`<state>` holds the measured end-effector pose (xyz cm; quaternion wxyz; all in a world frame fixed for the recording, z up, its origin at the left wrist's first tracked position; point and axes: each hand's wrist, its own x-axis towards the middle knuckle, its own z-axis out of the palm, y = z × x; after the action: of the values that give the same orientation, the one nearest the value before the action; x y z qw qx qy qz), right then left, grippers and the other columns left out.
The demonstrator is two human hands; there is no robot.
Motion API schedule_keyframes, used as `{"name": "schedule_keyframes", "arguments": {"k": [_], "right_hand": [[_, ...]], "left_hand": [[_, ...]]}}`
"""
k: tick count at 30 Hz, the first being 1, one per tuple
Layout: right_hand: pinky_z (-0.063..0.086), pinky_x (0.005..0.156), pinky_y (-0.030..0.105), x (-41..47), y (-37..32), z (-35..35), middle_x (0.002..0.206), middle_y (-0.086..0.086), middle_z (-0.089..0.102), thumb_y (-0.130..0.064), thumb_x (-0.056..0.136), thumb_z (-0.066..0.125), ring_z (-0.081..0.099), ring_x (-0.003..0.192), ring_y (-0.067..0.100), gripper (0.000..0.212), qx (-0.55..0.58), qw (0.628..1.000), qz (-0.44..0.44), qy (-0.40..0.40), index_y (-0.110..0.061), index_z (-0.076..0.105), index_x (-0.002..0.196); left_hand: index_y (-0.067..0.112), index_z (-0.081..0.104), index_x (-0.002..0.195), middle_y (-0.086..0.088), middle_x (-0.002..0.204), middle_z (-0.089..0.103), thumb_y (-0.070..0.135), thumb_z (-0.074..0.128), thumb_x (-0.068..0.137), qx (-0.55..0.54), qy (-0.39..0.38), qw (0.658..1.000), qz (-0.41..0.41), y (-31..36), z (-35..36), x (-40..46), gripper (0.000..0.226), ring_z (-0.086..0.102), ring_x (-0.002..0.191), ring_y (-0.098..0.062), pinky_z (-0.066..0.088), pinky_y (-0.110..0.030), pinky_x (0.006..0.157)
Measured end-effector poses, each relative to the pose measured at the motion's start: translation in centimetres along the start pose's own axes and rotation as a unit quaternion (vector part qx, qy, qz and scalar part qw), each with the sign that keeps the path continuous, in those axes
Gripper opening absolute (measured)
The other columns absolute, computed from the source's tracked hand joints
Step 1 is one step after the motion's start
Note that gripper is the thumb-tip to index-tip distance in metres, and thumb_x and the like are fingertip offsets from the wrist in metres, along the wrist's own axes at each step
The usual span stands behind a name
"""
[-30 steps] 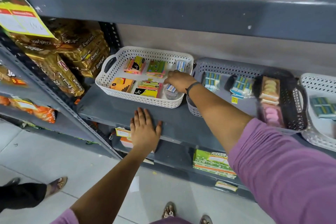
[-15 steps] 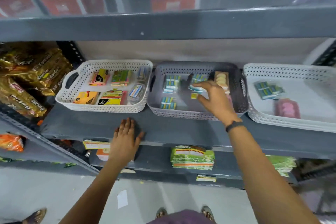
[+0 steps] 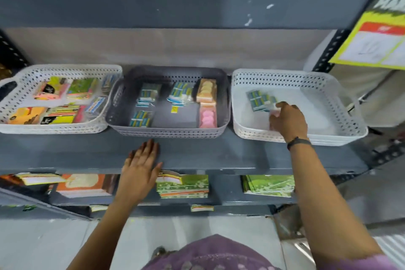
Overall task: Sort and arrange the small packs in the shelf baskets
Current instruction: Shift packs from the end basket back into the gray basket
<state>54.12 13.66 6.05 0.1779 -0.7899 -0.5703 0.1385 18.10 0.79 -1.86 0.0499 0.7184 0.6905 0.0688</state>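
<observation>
The right hand [image 3: 288, 121] pinches a pink pack [image 3: 275, 113] in the white basket [image 3: 341, 116]; the left hand [image 3: 140, 171] lies flat. Grey basket [image 3: 166, 131] looks half sorted.

i'm seeing perforated plastic baskets [image 3: 341, 105], glossy wrapped packs [image 3: 258, 99], a matt grey painted metal shelf [image 3: 219, 155] looking scuffed.

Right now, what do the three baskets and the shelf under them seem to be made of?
The left white basket, the grey basket and the right white basket look like moulded plastic: thin walls pierced with regular rows of holes, rounded rims, a dull sheen. The shelf seems to be painted metal, probably steel: flat grey-blue surface with small white chips, and a perforated upright beside it.
</observation>
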Motion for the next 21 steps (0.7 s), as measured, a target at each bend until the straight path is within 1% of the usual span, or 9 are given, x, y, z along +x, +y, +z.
{"name": "schedule_keyframes", "arguments": {"k": [2,4,7,9,13,16,18,20,21], "right_hand": [[0.047,0.090,0.043,1.1,0.5,0.3,0.121,0.027,0.057,-0.028,0.084,0.058,0.055,0.113,0.042,0.045,-0.030,0.997,0.037,-0.066,-0.003,0.048,0.120],[0.047,0.086,0.041,1.7,0.2,0.6,0.118,0.024,0.060,-0.033,0.079,0.065,0.057,0.111,0.041,0.055,-0.052,0.993,0.044,-0.099,-0.003,0.042,0.119],[0.046,0.075,0.037,2.0,-0.6,0.8,0.114,0.020,0.063,-0.026,0.076,0.068,0.060,0.105,0.038,0.057,-0.089,0.991,0.050,-0.083,-0.005,0.040,0.121],[0.044,0.073,0.036,1.9,-1.1,0.5,0.113,0.019,0.063,-0.025,0.073,0.069,0.061,0.103,0.037,0.058,-0.080,0.992,0.062,-0.074,-0.005,0.043,0.120],[0.047,0.084,0.040,0.9,-4.0,-2.2,0.117,0.019,0.062,-0.035,0.072,0.071,0.060,0.108,0.037,0.056,0.006,0.998,0.064,0.023,-0.010,0.048,0.117],[0.051,0.084,0.040,-0.2,-8.8,-3.2,0.116,0.018,0.063,-0.040,0.069,0.068,0.062,0.106,0.034,0.054,0.059,0.996,-0.012,0.061,-0.010,0.054,0.112],[0.053,0.080,0.038,-1.1,-12.3,-2.0,0.113,0.017,0.063,-0.043,0.068,0.068,0.065,0.101,0.033,0.055,0.080,0.993,-0.082,0.031,-0.011,0.055,0.111],[0.054,0.079,0.037,-2.3,-14.7,0.5,0.118,0.014,0.059,-0.045,0.069,0.070,0.065,0.096,0.031,0.058,0.038,0.991,-0.125,-0.026,-0.014,0.053,0.114],[0.053,0.079,0.037,-2.8,-15.4,1.9,0.124,0.014,0.053,-0.040,0.072,0.071,0.065,0.097,0.032,0.058,0.002,0.989,-0.141,-0.046,-0.014,0.050,0.119]], "left_hand": [[0.011,0.043,0.138,-0.010,0.145,0.043,0.055,0.002,0.092,0.012,-0.004,1.000,-0.009,0.1,0.2,0.1,0.075,0.043,0.131,-0.028,0.031,-0.046,0.105],[0.012,0.043,0.138,-0.009,0.145,0.043,0.054,0.003,0.092,0.019,-0.004,1.000,-0.015,0.2,0.3,0.0,0.074,0.042,0.132,-0.027,0.032,-0.047,0.105],[0.013,0.043,0.138,-0.008,0.146,0.042,0.054,0.002,0.092,0.022,-0.004,1.000,-0.021,0.4,0.3,0.0,0.074,0.041,0.133,-0.026,0.032,-0.048,0.105],[0.013,0.042,0.138,-0.008,0.146,0.041,0.053,0.001,0.092,0.027,-0.004,0.999,-0.024,0.3,0.4,0.0,0.073,0.041,0.133,-0.026,0.031,-0.047,0.106],[0.014,0.039,0.140,-0.006,0.148,0.039,0.052,0.002,0.093,0.029,-0.003,0.999,-0.028,0.1,0.5,0.0,0.071,0.039,0.135,-0.024,0.026,-0.045,0.108],[0.015,0.038,0.141,-0.006,0.148,0.038,0.052,0.003,0.093,0.021,-0.001,0.999,-0.029,0.2,0.5,-0.1,0.070,0.038,0.135,-0.024,0.027,-0.046,0.108],[0.014,0.039,0.140,-0.007,0.148,0.039,0.051,0.003,0.093,0.022,-0.001,0.999,-0.027,0.3,0.4,-0.1,0.070,0.039,0.135,-0.024,0.028,-0.046,0.108],[0.014,0.039,0.140,-0.007,0.147,0.040,0.051,0.003,0.093,0.024,-0.005,0.999,-0.026,0.3,0.3,-0.1,0.070,0.040,0.134,-0.025,0.024,-0.043,0.108],[0.014,0.039,0.140,-0.008,0.147,0.041,0.051,0.003,0.093,0.027,-0.008,0.999,-0.025,0.2,0.3,-0.1,0.070,0.040,0.134,-0.025,0.021,-0.042,0.108]]}}
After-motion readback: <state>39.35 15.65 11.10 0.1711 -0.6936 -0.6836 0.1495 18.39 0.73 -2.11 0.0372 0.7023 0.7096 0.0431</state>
